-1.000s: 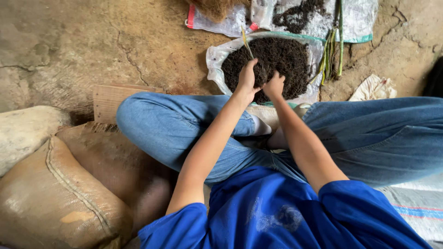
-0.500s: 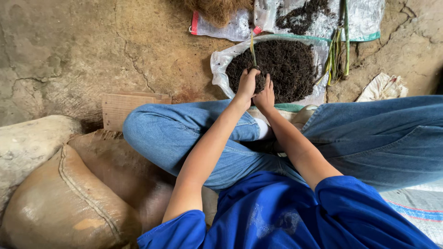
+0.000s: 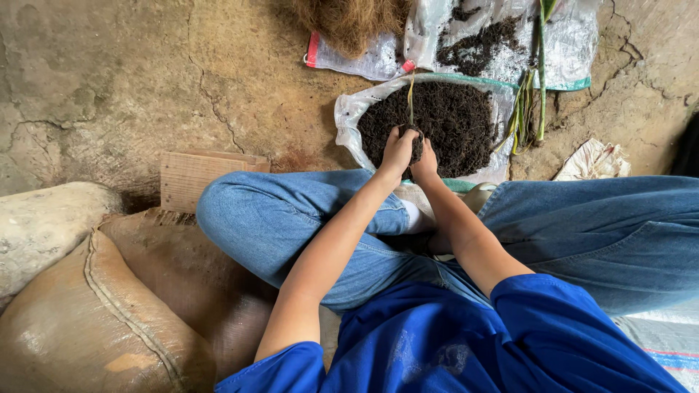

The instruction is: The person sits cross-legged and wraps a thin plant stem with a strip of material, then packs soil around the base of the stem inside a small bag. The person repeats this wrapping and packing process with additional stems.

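Both hands, left [image 3: 397, 151] and right [image 3: 424, 160], close together around a soil clump [image 3: 417, 143] holding a thin seedling [image 3: 411, 98], over the soil bag [image 3: 348, 116]; squeezing hard could snap the stem; loose soil may crumble away.

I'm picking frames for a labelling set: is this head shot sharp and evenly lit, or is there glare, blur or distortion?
Head view: soft, even light, no hard shadows; left hand and right hand on the dark soil look sharp; mild sheen on the plastic sheet; the burlap sack bulges near the wide-angle edge.
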